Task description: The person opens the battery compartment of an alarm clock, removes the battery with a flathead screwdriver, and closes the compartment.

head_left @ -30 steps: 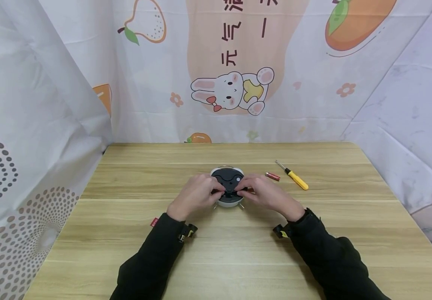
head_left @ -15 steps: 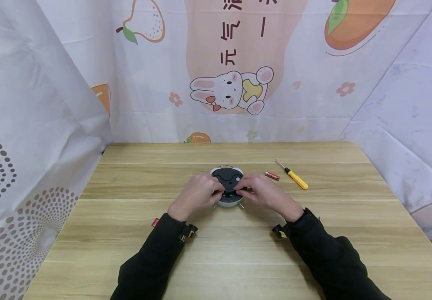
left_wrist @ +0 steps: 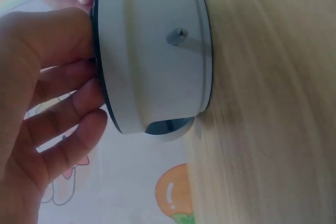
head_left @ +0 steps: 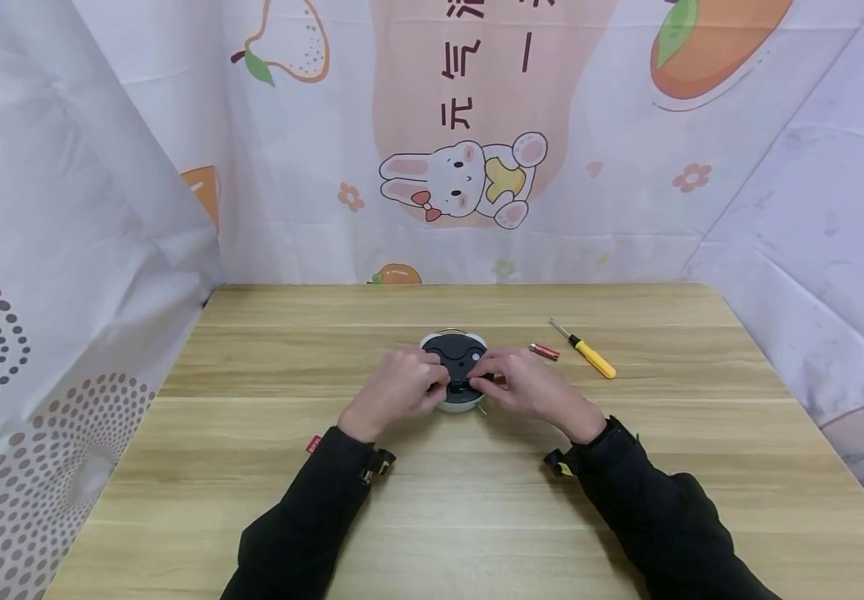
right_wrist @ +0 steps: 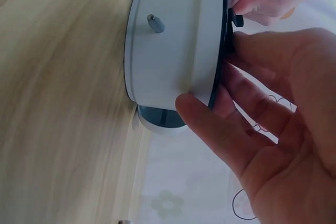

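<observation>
A round white alarm clock (head_left: 459, 407) lies face down on the table, its black back (head_left: 452, 351) upward. Two short metal feet stick out from its side; one metal foot (left_wrist: 177, 36) shows in the left wrist view. My left hand (head_left: 399, 382) bends over the clock's left edge, thumb and fingertips at the black back; whether they pinch anything is hidden. From the right, my right hand (head_left: 527, 383) brings thumb and forefinger together over the back. In the right wrist view a small black piece (right_wrist: 238, 20) juts up at the right thumb tip, near the left fingertips.
Beyond my right hand lie red batteries (head_left: 544, 352) and a screwdriver (head_left: 592, 358) with a yellow handle. The wooden table (head_left: 461, 517) meets a printed white cloth (head_left: 289, 192) at its back edge. A small red tag (head_left: 313, 444) shows beside the left sleeve.
My left thumb has shifted slightly toward me and now covers the clock's left foot in the head view. The right hand has barely moved; batteries and screwdriver stay put.
</observation>
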### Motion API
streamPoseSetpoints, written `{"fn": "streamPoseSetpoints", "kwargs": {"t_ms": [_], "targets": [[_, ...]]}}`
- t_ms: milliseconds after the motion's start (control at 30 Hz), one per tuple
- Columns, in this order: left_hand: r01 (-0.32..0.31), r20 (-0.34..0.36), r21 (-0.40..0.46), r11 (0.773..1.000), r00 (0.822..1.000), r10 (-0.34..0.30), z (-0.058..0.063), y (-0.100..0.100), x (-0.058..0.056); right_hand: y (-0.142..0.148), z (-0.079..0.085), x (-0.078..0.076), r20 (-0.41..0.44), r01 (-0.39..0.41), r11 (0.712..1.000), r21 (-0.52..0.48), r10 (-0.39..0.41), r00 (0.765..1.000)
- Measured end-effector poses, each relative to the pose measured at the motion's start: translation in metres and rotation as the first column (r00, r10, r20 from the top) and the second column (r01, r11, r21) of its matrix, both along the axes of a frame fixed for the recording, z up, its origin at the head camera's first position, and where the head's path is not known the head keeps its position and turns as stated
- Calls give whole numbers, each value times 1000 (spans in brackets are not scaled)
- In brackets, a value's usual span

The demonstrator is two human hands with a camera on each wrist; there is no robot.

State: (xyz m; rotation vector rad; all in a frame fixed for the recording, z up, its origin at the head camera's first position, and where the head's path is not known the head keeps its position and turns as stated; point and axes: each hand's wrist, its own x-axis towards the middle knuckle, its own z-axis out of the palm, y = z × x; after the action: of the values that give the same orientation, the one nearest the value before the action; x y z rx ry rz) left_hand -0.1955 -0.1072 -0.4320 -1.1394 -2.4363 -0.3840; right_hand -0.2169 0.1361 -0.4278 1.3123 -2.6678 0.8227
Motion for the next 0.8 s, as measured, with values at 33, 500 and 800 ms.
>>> {"fn": "streamPoseSetpoints", "kwargs": {"t_ms": [33,500,800], "targets": [[-3,0,-1,1000,1000,3,0,0,0,-1,0,0,1,2,1000,-2,-2,1000],[-25,337,44,999,941,8,7,-8,2,-3,1,4,20,18,1000,-8,-18,1000],[-18,415,102,995,909,-26,7,-8,0,-4,0,4,53,22,999,-38,-20,998]]}}
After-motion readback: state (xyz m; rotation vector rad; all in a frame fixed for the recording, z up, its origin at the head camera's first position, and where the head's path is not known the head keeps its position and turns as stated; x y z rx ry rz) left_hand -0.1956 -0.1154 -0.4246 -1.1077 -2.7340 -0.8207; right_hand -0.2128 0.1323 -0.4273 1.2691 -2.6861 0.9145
